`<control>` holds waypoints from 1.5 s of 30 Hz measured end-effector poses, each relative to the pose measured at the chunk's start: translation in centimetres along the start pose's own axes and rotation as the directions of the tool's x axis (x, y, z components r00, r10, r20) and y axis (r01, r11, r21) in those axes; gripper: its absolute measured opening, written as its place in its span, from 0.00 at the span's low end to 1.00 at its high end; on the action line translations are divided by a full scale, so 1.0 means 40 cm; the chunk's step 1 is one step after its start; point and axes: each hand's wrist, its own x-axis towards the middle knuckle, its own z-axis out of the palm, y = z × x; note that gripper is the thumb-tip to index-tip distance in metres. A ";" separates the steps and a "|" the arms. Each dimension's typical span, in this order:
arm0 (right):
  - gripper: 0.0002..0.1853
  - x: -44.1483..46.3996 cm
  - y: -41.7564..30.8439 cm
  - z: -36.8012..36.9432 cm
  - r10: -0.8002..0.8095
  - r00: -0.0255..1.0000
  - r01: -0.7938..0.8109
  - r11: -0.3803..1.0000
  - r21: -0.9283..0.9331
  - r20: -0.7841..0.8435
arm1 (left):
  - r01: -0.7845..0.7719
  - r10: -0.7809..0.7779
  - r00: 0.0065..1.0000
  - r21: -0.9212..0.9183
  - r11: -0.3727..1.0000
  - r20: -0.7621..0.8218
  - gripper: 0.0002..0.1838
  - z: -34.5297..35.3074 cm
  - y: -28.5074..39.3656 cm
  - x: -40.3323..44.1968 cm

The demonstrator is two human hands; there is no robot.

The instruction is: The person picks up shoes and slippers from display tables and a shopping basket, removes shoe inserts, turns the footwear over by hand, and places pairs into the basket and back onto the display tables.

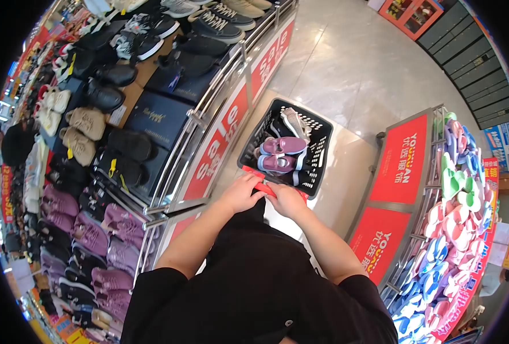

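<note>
Both my hands are on the red handle (pixel 258 175) of a black shopping basket (pixel 322 132) in front of me. My left hand (pixel 244 194) wraps round the handle's left part, and my right hand (pixel 286 199) is closed round it just to the right. Inside the basket lie purple shoes (pixel 286 145) with white soles, and a beige-grey shoe (pixel 295 123) sits behind them. Darker items next to these are partly hidden. The fingers' undersides are out of sight.
To the left, a metal-railed display (pixel 192 117) bears many shoes and dark blue shoe boxes (pixel 158 117). On the right stands a rack with red panels (pixel 399 160) and colourful slippers (pixel 454 223). Grey lockers (pixel 466 63) line the far right, beyond the shiny tiled floor (pixel 334 51).
</note>
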 end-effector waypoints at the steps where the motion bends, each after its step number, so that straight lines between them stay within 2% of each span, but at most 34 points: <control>1: 0.16 -0.023 -0.013 0.010 0.014 0.999 -0.014 1.000 -0.004 0.034 | 0.026 -0.026 1.000 0.002 1.000 -0.013 0.21 0.007 0.013 -0.031; 3: 0.19 -0.064 -0.032 0.043 0.032 0.997 -0.034 0.999 0.026 0.063 | 0.031 -0.029 0.999 0.050 0.998 -0.039 0.20 0.024 0.030 -0.095; 4: 0.20 -0.081 -0.042 0.050 0.064 0.988 -0.066 0.998 0.007 0.140 | 0.042 -0.041 0.999 0.062 0.997 -0.025 0.20 0.030 0.038 -0.124; 9: 0.20 -0.179 -0.103 0.110 0.064 0.983 -0.076 0.995 0.064 0.172 | 0.063 -0.064 0.998 0.064 0.996 0.008 0.20 0.059 0.045 -0.276; 11: 0.21 -0.220 -0.132 0.125 0.097 0.969 -0.142 0.971 0.192 0.228 | 0.088 -0.093 0.994 0.076 0.993 0.053 0.20 0.057 0.042 -0.327; 13: 0.21 -0.253 -0.151 0.164 0.123 0.963 -0.167 0.971 0.171 0.241 | 0.077 -0.078 0.981 0.012 0.997 0.177 0.19 0.057 0.028 -0.372; 15: 0.21 -0.290 -0.180 0.197 0.193 0.947 -0.231 0.965 0.128 0.255 | 0.052 -0.046 0.977 -0.022 0.998 0.207 0.18 0.054 0.022 -0.418; 17: 0.20 -0.327 -0.198 0.242 0.231 0.951 -0.258 0.959 0.118 0.203 | 0.019 -0.002 0.969 -0.065 0.998 0.246 0.18 0.053 0.022 -0.464; 19: 0.19 -0.364 -0.229 0.280 0.367 0.915 -0.390 0.911 0.134 0.166 | -0.047 0.062 0.965 -0.066 0.997 0.253 0.18 0.064 0.012 -0.512; 20: 0.19 -0.378 -0.243 0.302 0.433 0.892 -0.443 0.894 0.061 0.130 | -0.070 0.090 0.965 -0.089 0.994 0.248 0.18 0.073 0.004 -0.538; 23: 0.19 -0.432 -0.293 0.371 0.430 0.901 -0.433 0.898 -0.082 -0.055 | -0.128 0.153 0.954 -0.110 0.986 0.259 0.18 0.090 -0.021 -0.606; 27: 0.19 -0.502 -0.351 0.460 0.477 0.865 -0.499 0.849 -0.172 -0.152 | -0.187 0.232 0.927 -0.173 0.967 0.293 0.19 0.096 -0.041 -0.690; 29: 0.18 -0.545 -0.377 0.504 0.425 0.875 -0.464 0.872 -0.157 -0.230 | -0.192 0.246 0.907 -0.182 0.964 0.341 0.19 0.092 -0.040 -0.735; 31: 0.18 -0.585 -0.405 0.535 0.448 0.862 -0.485 0.865 -0.130 -0.237 | -0.208 0.260 0.908 -0.185 0.960 0.329 0.18 0.093 -0.028 -0.784; 33: 0.18 -0.631 -0.427 0.558 0.458 0.872 -0.486 0.853 -0.193 -0.172 | -0.165 0.207 0.867 -0.131 0.978 0.453 0.18 0.096 -0.009 -0.829; 35: 0.18 -0.686 -0.431 0.592 0.417 0.893 -0.445 0.876 -0.185 -0.171 | -0.149 0.186 0.859 -0.116 0.982 0.477 0.18 0.104 0.010 -0.870; 38: 0.17 -0.767 -0.429 0.630 0.342 0.932 -0.362 0.901 -0.240 -0.121 | -0.075 0.121 0.789 -0.102 0.992 0.602 0.20 0.129 0.037 -0.931; 41: 0.16 -0.852 -0.421 0.656 0.296 0.950 -0.313 0.913 -0.261 -0.102 | -0.087 0.115 0.715 -0.075 0.993 0.689 0.22 0.171 0.078 -0.981; 43: 0.15 -0.906 -0.416 0.647 0.217 0.972 -0.235 0.932 -0.275 -0.093 | -0.069 0.122 0.707 -0.103 0.992 0.696 0.22 0.217 0.105 -1.024; 44: 0.14 -0.932 -0.406 0.635 0.166 0.978 -0.193 0.945 -0.263 -0.124 | -0.017 0.132 0.691 -0.166 0.986 0.711 0.22 0.237 0.116 -1.043; 45: 0.13 -0.962 -0.398 0.633 0.126 0.979 -0.163 0.956 -0.243 -0.160 | 0.001 0.110 0.690 -0.154 0.988 0.716 0.22 0.266 0.119 -1.064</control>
